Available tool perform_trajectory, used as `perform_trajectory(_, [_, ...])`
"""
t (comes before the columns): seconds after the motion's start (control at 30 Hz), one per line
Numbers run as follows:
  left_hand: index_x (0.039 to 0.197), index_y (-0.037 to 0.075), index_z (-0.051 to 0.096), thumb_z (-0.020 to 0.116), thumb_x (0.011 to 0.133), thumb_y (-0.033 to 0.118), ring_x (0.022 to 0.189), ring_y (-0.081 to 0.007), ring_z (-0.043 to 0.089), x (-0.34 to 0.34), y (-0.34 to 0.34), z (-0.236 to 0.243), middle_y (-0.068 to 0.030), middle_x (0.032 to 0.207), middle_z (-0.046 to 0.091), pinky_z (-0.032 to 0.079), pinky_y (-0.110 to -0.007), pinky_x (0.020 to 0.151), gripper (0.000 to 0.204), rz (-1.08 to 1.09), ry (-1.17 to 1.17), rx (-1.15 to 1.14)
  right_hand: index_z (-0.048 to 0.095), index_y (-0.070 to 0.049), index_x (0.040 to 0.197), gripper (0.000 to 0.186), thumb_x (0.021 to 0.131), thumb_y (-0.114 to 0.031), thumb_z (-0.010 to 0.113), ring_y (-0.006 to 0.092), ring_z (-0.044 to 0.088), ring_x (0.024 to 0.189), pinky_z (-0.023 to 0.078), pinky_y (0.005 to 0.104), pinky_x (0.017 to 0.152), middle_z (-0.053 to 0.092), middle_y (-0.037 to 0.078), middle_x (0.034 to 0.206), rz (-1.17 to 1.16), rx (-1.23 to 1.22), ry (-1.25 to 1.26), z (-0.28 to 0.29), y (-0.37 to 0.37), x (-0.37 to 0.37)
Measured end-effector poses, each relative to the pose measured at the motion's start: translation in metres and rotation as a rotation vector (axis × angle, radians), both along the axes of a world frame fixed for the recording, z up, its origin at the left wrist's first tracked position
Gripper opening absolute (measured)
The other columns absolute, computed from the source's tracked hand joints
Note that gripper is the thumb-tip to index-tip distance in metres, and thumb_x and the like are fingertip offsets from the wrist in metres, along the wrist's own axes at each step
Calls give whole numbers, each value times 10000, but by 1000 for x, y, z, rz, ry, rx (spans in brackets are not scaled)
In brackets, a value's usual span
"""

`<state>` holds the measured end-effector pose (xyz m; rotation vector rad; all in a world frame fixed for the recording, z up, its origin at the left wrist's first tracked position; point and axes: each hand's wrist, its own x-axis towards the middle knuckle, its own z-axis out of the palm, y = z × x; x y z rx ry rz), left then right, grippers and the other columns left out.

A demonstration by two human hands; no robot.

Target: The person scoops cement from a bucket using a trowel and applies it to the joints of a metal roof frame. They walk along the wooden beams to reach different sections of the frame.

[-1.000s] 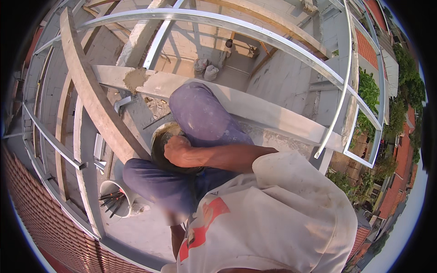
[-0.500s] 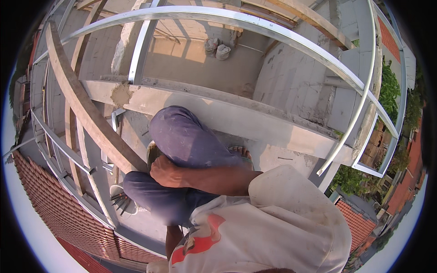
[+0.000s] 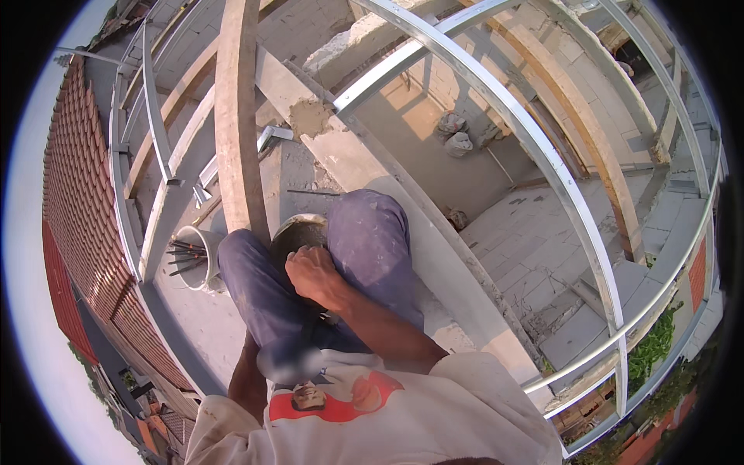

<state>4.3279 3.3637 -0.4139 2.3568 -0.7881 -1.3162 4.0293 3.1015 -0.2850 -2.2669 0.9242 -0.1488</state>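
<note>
My right hand (image 3: 308, 271) is closed, fingers curled, in the mouth of a round mortar bucket (image 3: 298, 226) between my bent knees; what it grips, if anything, I cannot make out. Dull grey material lines the bucket. My right forearm crosses in front of my right knee (image 3: 368, 232). Only my left forearm (image 3: 246, 376) shows, running up behind my left thigh; the hand is hidden. A white bucket (image 3: 192, 275) holding several dark-handled tools stands left of that thigh, and a thin rod (image 3: 314, 192) lies beyond the mortar bucket.
A wooden plank (image 3: 236, 116) runs away from my knees. A concrete beam (image 3: 387, 201) borders a drop to a lower floor with sacks (image 3: 457, 143). Curved metal channels (image 3: 573, 194), timber rafters (image 3: 597, 147) and a white pipe (image 3: 531, 385) surround me. A tiled roof (image 3: 85, 178) is on the left.
The view has swung, so the beam now runs diagonally and more lower floor shows on the right. My right hand remains curled at the bucket, its knuckles now more exposed.
</note>
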Motion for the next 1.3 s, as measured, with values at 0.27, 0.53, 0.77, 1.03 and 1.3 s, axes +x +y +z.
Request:
perform_trajectory(0.27, [1606,-7,227,734,856,492,1478,-419,367,8,53,-17,-259,1611,342,372,-500,1164,1033,46,-363,-91,695,-1,1144,370,884,-256,760,404,699,1081,560,486,938,728,209,1129,97,119,132,22,-8,6])
perform_trajectory(0.53, [1660,111,-31,758,820,460,1553,-492,130,-45,91,-9,-262,1699,47,163,-692,1210,1205,-121,-540,25,710,8,1168,436,908,-339,762,378,695,1124,534,484,957,730,221,1170,157,223,441,23,-12,22])
perform_trajectory(0.77, [1660,103,69,815,726,317,1453,-449,293,-51,98,-31,-236,1616,215,251,-679,1151,1214,-29,-688,147,656,-5,1309,515,903,-299,770,330,712,1108,545,433,943,730,216,1193,12,359,202,10,-33,80])
perform_trajectory(1.03, [1661,77,93,892,522,495,1228,-391,445,-42,88,-17,-172,1362,441,362,-565,1003,1453,17,-583,-29,308,131,1522,993,858,-388,833,369,591,1290,532,470,1016,519,307,1465,-558,377,-199,-78,-97,194])
perform_trajectory(1.3, [1667,141,122,919,520,377,1210,-397,455,-31,114,-39,-177,1323,456,364,-566,1001,1417,20,-631,-84,560,168,1331,852,771,-375,902,349,688,1110,579,417,886,638,306,1286,-540,700,-142,-99,-83,217])
